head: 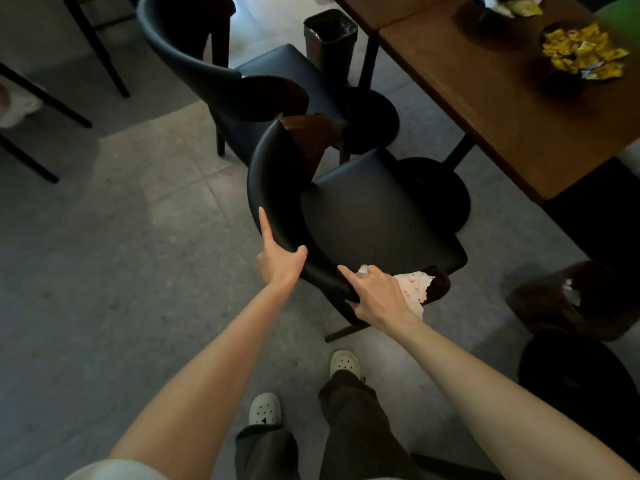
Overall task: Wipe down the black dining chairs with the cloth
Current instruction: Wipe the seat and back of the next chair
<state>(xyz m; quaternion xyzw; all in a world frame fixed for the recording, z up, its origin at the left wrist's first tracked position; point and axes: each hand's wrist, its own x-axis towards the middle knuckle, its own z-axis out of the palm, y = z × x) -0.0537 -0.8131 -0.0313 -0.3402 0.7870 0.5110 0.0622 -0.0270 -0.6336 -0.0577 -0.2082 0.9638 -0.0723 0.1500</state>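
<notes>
A black dining chair (pixel 374 209) with a curved backrest stands just in front of me, its seat facing the table. My left hand (pixel 278 261) grips the top of the curved backrest, thumb over the inner edge and forefinger stretched along the outer side. My right hand (pixel 375 296) holds a white cloth with pink spots (pixel 415 289) against the right end of the backrest, forefinger pointing along the rail. A second black chair (pixel 263 81) stands farther back, to the left.
A brown wooden table (pixel 491 109) runs along the right, with bowls of yellow snack packets (pixel 581 53) on it and round black bases below. A dark bin (pixel 330 39) stands at the back. A brown bin (pixel 571 299) and a black stool (pixel 578 379) stand at right. Table legs are at far left.
</notes>
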